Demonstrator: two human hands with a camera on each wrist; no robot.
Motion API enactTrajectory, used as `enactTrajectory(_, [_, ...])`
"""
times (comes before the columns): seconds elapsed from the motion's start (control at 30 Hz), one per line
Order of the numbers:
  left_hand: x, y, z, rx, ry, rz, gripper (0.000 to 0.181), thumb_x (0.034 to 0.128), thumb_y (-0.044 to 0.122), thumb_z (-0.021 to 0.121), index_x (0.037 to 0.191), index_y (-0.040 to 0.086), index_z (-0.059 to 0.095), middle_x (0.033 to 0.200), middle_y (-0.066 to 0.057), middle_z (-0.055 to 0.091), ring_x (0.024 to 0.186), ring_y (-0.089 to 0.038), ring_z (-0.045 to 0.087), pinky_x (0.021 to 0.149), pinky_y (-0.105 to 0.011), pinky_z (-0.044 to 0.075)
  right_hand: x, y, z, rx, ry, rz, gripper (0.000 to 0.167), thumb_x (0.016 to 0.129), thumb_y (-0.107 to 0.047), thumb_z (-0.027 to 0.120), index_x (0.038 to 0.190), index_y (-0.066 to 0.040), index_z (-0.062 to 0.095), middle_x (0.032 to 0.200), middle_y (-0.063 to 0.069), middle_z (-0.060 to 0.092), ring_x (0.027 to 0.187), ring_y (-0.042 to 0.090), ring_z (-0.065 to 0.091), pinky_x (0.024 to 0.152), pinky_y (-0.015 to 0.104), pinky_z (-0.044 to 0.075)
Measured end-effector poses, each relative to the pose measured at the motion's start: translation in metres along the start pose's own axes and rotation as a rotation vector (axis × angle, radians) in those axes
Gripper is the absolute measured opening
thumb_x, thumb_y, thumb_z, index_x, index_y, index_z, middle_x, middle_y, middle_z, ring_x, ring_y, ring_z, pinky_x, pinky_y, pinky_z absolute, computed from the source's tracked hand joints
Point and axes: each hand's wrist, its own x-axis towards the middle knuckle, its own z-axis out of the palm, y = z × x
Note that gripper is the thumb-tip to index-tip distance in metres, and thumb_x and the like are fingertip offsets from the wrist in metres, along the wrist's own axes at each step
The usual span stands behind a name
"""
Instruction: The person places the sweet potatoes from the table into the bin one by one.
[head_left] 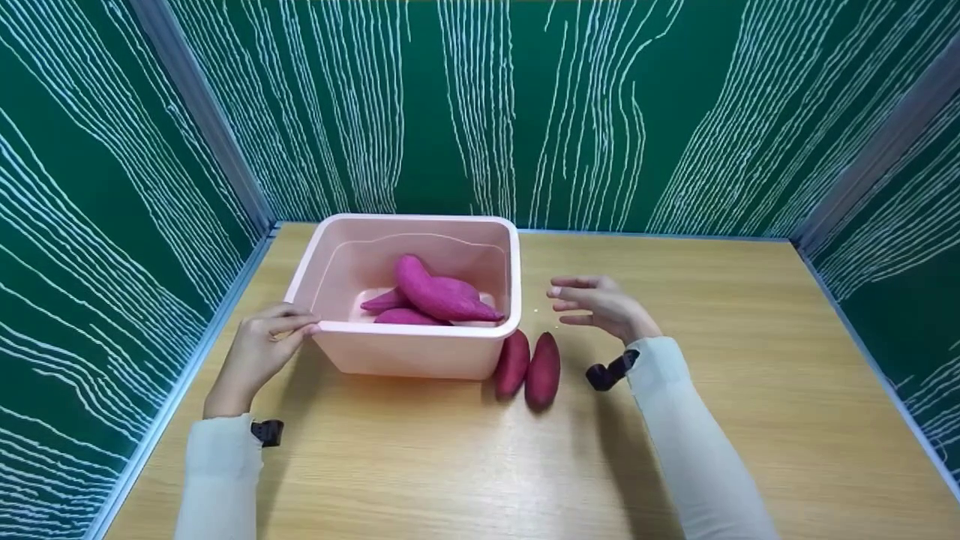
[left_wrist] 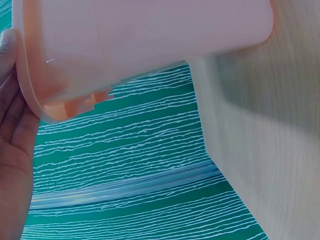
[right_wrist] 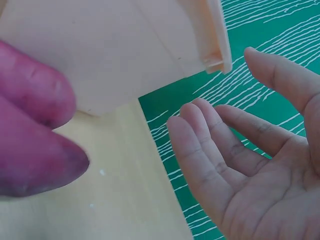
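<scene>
A pink plastic bin (head_left: 405, 352) stands on the table with several bright purple sweet potatoes (head_left: 431, 292) lying in it. At its front left corner my left hand (head_left: 262, 349) pinches the rim; the left wrist view shows the thumb and fingers (left_wrist: 17, 117) on either side of that rim. Two darker red sweet potatoes (head_left: 543, 371) lie side by side on the table by the bin's front right corner. My right hand (head_left: 604, 306) hovers right of the bin, holding nothing, its fingers loosely spread and apart from the bin and sweet potatoes.
The wooden table (head_left: 750, 390) carries the bin on its left half. Green walls (head_left: 577, 112) with white wavy lines enclose it at the back and sides, with metal posts (head_left: 202, 105) at the corners. Small white specks (right_wrist: 102, 172) lie on the tabletop near the red sweet potatoes.
</scene>
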Motion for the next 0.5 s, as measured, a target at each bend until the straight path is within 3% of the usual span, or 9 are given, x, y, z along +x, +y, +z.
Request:
enactTrajectory(0.27, [0.0,-0.001,0.0,0.001,-0.022,-0.013,0.018,0.0815,0.004,0.074,0.1,0.003,0.076,0.103,-0.016,0.07,0.105,-0.036,0.063,0.091,-0.048,0.053,0.003,0.025,0.0,0.024,-0.001,0.044,0.065,0.091,-0.029,0.067,0.143,-0.001,0.039,0.138,0.015,0.049,0.102,0.014,0.062,0.096,0.033,0.054])
enactTrajectory(0.5, [-0.001,-0.001,-0.001,-0.009,-0.029,-0.04,0.018,0.0824,0.005,0.073,0.1,0.004,0.076,0.104,-0.015,0.07,0.107,-0.036,0.062,0.091,-0.048,0.052,0.002,0.04,-0.001,0.057,0.015,0.059,0.071,0.089,-0.031,0.069,0.144,-0.001,0.037,0.148,0.021,0.039,0.124,0.03,0.052,0.099,0.034,0.052])
